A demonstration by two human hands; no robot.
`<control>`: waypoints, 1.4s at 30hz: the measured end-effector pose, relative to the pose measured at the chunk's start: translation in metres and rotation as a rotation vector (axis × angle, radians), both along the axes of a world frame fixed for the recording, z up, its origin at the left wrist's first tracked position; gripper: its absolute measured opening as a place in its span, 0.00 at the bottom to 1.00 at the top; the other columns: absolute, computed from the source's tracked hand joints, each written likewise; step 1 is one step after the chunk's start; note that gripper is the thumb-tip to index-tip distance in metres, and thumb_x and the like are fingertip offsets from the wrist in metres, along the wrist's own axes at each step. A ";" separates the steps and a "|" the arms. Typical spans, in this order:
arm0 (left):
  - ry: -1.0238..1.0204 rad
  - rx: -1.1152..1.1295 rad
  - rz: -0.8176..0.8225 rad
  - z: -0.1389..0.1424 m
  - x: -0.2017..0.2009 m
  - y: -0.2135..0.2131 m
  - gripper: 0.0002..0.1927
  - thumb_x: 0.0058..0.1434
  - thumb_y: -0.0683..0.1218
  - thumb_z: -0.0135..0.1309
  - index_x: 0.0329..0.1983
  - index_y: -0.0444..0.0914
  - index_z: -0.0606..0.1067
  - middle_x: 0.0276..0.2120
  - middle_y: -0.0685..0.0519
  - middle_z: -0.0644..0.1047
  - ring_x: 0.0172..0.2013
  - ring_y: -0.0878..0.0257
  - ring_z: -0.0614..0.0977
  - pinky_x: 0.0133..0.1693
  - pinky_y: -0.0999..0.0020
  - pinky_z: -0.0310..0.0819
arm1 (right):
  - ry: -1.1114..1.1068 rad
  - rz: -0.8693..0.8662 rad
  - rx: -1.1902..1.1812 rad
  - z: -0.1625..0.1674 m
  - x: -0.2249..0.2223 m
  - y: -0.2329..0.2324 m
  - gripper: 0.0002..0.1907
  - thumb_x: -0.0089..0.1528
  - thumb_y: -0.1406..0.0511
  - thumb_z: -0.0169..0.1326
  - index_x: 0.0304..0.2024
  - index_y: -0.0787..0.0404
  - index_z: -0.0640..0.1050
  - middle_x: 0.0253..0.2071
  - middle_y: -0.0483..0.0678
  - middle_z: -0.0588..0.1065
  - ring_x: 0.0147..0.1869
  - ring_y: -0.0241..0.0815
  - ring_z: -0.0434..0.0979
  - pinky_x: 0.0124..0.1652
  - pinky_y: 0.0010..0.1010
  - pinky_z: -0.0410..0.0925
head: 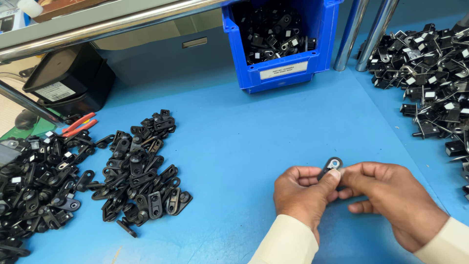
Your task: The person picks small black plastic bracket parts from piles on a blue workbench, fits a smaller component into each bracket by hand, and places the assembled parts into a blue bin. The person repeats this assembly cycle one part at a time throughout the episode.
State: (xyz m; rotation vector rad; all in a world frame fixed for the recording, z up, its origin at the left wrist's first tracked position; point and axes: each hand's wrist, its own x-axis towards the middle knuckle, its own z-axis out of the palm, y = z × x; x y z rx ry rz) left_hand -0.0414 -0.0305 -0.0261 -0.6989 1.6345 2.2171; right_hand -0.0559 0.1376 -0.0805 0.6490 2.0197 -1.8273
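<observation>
between fingertips, small black ringed clip [331, 166]

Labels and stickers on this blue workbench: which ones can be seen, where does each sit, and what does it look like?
White rectangular label: front wall of the blue plastic bin, top centre; dark print.
White rectangular sticker: on the black plastic box, upper left; tilted, fine dark print.
Small white square stickers: on the black clip parts heaped at right.
Small white stickers: on the black parts piled at far left.
No screens or signs show.
</observation>
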 end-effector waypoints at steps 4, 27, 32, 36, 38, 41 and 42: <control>0.022 -0.159 -0.029 0.000 -0.003 -0.002 0.15 0.54 0.43 0.67 0.42 0.34 0.78 0.37 0.51 0.80 0.33 0.64 0.82 0.36 0.71 0.80 | 0.119 0.041 0.006 0.005 -0.003 0.010 0.18 0.66 0.66 0.56 0.59 0.61 0.79 0.46 0.52 0.82 0.46 0.43 0.83 0.42 0.38 0.76; 0.341 -0.673 -0.247 -0.007 0.008 -0.024 0.13 0.57 0.38 0.62 0.46 0.37 0.81 0.38 0.49 0.83 0.34 0.62 0.85 0.38 0.66 0.81 | -0.064 0.191 -0.144 -0.002 -0.036 0.011 0.15 0.66 0.68 0.56 0.52 0.70 0.78 0.39 0.59 0.81 0.39 0.49 0.82 0.41 0.39 0.77; 0.307 -0.558 -0.203 -0.013 0.015 -0.057 0.29 0.55 0.42 0.68 0.60 0.41 0.72 0.40 0.52 0.82 0.34 0.64 0.84 0.40 0.68 0.82 | 0.169 0.457 0.123 0.064 -0.113 -0.021 0.13 0.62 0.67 0.57 0.48 0.65 0.79 0.35 0.55 0.83 0.36 0.48 0.83 0.37 0.37 0.78; 0.228 -0.567 -0.159 -0.014 0.015 -0.078 0.15 0.58 0.41 0.60 0.49 0.38 0.78 0.37 0.54 0.83 0.33 0.67 0.84 0.39 0.71 0.82 | 0.642 0.248 -0.075 0.127 -0.173 -0.052 0.10 0.63 0.69 0.54 0.47 0.55 0.74 0.41 0.45 0.80 0.45 0.39 0.85 0.45 0.30 0.79; 0.245 -0.555 -0.101 -0.016 0.014 -0.086 0.14 0.58 0.40 0.60 0.48 0.38 0.79 0.35 0.53 0.83 0.32 0.67 0.85 0.37 0.71 0.82 | 0.753 0.241 -0.042 0.128 -0.175 -0.062 0.10 0.63 0.71 0.55 0.47 0.56 0.75 0.44 0.44 0.81 0.46 0.38 0.85 0.45 0.28 0.79; 0.272 -0.527 0.053 -0.023 0.007 -0.108 0.11 0.59 0.39 0.57 0.45 0.37 0.80 0.32 0.54 0.83 0.28 0.67 0.86 0.30 0.67 0.83 | 0.622 0.291 0.112 0.083 -0.134 -0.067 0.05 0.64 0.72 0.55 0.43 0.65 0.78 0.41 0.53 0.80 0.40 0.42 0.81 0.39 0.33 0.76; 0.287 -0.561 0.106 -0.024 0.004 -0.120 0.10 0.58 0.39 0.57 0.43 0.38 0.81 0.30 0.54 0.83 0.26 0.66 0.85 0.28 0.66 0.82 | 0.542 0.303 0.132 0.065 -0.118 -0.070 0.06 0.63 0.72 0.55 0.42 0.67 0.79 0.40 0.54 0.81 0.38 0.42 0.82 0.37 0.35 0.76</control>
